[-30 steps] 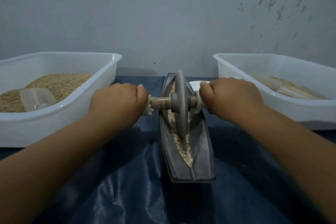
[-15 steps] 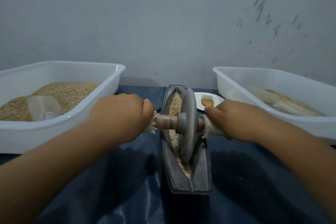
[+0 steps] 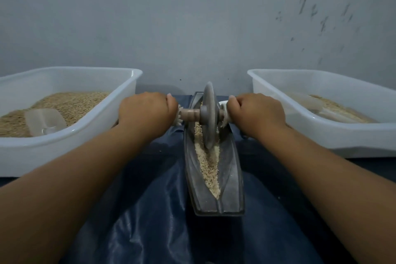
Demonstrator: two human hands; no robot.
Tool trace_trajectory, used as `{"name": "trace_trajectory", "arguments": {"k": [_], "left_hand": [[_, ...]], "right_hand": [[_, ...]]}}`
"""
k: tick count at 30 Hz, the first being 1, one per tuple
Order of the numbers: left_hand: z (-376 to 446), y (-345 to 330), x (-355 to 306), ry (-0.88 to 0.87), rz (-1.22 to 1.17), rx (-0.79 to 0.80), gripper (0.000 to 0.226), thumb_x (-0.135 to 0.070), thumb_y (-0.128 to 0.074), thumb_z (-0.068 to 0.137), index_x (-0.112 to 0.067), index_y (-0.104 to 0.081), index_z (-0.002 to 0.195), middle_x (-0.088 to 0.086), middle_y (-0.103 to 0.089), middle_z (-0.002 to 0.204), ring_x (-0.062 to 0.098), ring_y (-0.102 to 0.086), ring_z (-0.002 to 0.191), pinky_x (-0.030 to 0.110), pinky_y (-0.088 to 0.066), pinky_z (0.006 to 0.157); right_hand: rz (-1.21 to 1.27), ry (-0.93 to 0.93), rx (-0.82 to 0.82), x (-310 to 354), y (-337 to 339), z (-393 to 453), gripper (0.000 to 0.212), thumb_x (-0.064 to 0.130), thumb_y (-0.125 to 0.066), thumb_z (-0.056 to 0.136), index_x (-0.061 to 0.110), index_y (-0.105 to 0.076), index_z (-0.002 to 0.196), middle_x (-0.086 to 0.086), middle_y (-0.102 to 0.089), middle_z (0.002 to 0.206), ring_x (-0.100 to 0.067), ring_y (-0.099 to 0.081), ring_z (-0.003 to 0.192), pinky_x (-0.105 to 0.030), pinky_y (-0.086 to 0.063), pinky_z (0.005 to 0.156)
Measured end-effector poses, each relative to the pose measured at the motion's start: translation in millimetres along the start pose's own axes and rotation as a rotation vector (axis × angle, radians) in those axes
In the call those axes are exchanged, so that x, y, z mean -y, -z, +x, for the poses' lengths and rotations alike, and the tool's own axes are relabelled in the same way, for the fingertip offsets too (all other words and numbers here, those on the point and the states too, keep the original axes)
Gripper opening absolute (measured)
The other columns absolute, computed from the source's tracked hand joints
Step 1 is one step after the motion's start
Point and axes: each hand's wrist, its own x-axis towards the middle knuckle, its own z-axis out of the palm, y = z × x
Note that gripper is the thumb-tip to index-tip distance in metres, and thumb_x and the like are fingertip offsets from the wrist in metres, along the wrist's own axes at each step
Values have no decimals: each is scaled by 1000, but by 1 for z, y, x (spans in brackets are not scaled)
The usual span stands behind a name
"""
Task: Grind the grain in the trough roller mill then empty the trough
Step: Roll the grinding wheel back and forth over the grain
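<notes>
Sitting at the far left on a dark blue glossy sheet [image 3: 150,231], a white plastic tub [image 3: 70,135] holds tan whole grain [image 3: 70,103] with a clear scoop [image 3: 45,121] lying in it. Just beside its inner corner, the left hand [image 3: 147,111] is curled into a fist around the left end of the wooden axle [image 3: 189,114], fingers wrapped tight and pressed together. The grey stone wheel [image 3: 209,115] stands upright on that axle, its lower edge down in the long grey trough [image 3: 231,178], which runs away from the person at the middle of the sheet. Pale crushed grain [image 3: 209,167] lies along the trough's groove, mostly nearer than the wheel. The right hand [image 3: 257,113] grips the axle's other end in the same closed fist. At the right, a second white tub [image 3: 342,135] holds a thinner layer of grain. Behind everything rises a plain grey wall [image 3: 192,17], scuffed with dark marks at the upper right.
</notes>
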Motion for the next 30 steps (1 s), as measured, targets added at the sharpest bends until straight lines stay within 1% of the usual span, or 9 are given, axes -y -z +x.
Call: {"name": "trace_trajectory", "arguments": {"k": [3,7,9,11,13,15,21,27,30], "left_hand": [[-10,6,3,-63,-40,49,48,-23,-51,92,-6,-29,131,10,-54,109,29,-57,91,38,-46,67],[-37,20,15,-173,-126,65,26,-27,-54,90,-18,-33,101,-1,-35,79,17,-43,69,31,-42,62],[-54,25,19,-222,-201,17,39,-26,-63,83,-21,-24,87,-4,-32,72,16,-42,62,32,-47,60],[-64,25,20,-256,-281,-89,48,-20,-78,67,-19,-32,84,-3,-32,67,17,-40,54,30,-44,49],[-65,21,16,-209,-211,-33,43,-25,-72,74,-11,-44,102,1,-41,74,19,-40,61,30,-41,53],[-53,11,11,-136,-83,3,49,-30,-58,86,-9,-29,121,3,-50,92,20,-45,74,33,-45,63],[2,-1,5,-6,-109,21,27,-17,-48,91,-10,-42,116,6,-45,87,26,-49,75,38,-48,64],[-26,7,7,-95,-117,37,44,-24,-54,89,-9,-29,122,6,-51,96,26,-56,83,39,-53,70],[-59,10,13,-165,-151,-17,54,-28,-61,82,-8,-25,117,6,-49,88,24,-49,71,37,-50,60]], "right_hand": [[6,-16,132,2,15,-5,43,37,-29,93,18,-50,60,-4,-50,63,-19,-45,57,-29,-27,50],[179,-66,376,-1,43,-20,26,15,-39,91,18,-21,73,-1,-31,70,-19,-40,64,-29,-27,53],[156,-48,398,-2,53,-28,29,24,-38,96,18,-23,72,2,-37,69,-14,-39,60,-28,-29,50],[49,35,343,0,57,-35,42,44,-28,99,20,-40,67,4,-47,66,-10,-43,58,-27,-32,50],[4,59,212,2,50,-35,45,44,-29,98,21,-41,60,3,-48,63,-12,-43,56,-28,-31,49],[-42,45,136,3,35,-24,44,39,-32,95,19,-43,57,-4,-49,63,-18,-45,57,-30,-28,49],[-27,-26,74,3,6,10,48,39,-29,93,17,-48,55,-7,-50,60,-22,-45,54,-29,-24,50],[-68,76,133,5,22,-12,41,35,-24,89,20,-41,56,-4,-48,61,-19,-42,55,-29,-21,49],[-89,145,146,6,44,-35,46,41,-24,92,19,-42,55,-2,-48,59,-17,-44,54,-30,-21,48]]}}
